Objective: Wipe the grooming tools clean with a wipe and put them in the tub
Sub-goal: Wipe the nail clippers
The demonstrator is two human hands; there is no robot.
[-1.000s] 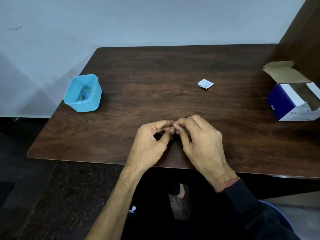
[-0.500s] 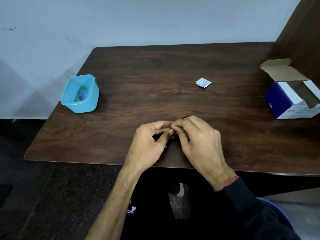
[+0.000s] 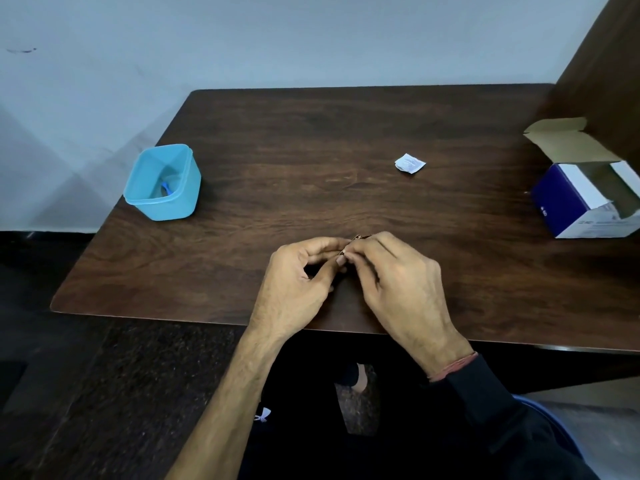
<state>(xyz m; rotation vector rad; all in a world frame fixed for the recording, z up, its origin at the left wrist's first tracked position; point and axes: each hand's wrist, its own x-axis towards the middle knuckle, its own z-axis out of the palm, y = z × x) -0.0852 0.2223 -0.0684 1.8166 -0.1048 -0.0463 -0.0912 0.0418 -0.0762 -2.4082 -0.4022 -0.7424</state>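
My left hand [image 3: 298, 289] and my right hand [image 3: 398, 285] meet fingertip to fingertip over the near middle of the dark wooden table [image 3: 311, 133]. Between them they pinch a thin dark grooming tool [image 3: 360, 238]; only its tip shows above my right fingers. Whether a wipe is wrapped on it is hidden by the fingers. A light blue plastic tub [image 3: 162, 183] stands at the table's left edge, with a small blue-handled tool [image 3: 167, 187] lying inside it.
A torn white wipe sachet [image 3: 409, 163] lies on the table beyond my right hand. An open blue and white cardboard box [image 3: 585, 199] sits at the right edge beside a brown panel [image 3: 609, 57]. A pale wall stands behind.
Both hands stay together on the tool with only small finger movements. The view has drifted slightly.
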